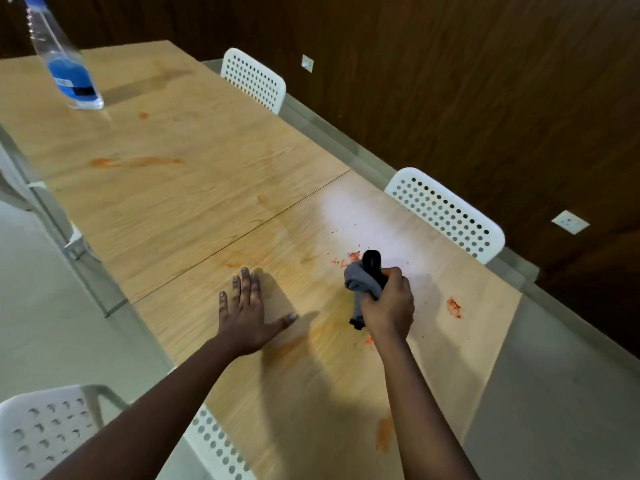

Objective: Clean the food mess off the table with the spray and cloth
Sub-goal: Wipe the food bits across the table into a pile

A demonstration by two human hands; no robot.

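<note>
right hand (386, 299) grips the bunched grey cloth (362, 282) over orange crumbs (341, 262) at its 11 o'clock; left hand (247, 315) lies spread flat on the table (194, 209). spray bottle (64, 64) stands far off at 10 o'clock. a dry wipe could smear sauce or flick crumbs off the edge.

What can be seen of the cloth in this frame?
The cloth is a soft fabric rag, grey with a black part, bunched into a wad. The right hand grips it in a fist, a black fold sticking up above the fingers and a black end hanging below the hand. It sits just over the wooden table, beside orange-red crumbs; whether it touches the surface cannot be told.
</note>
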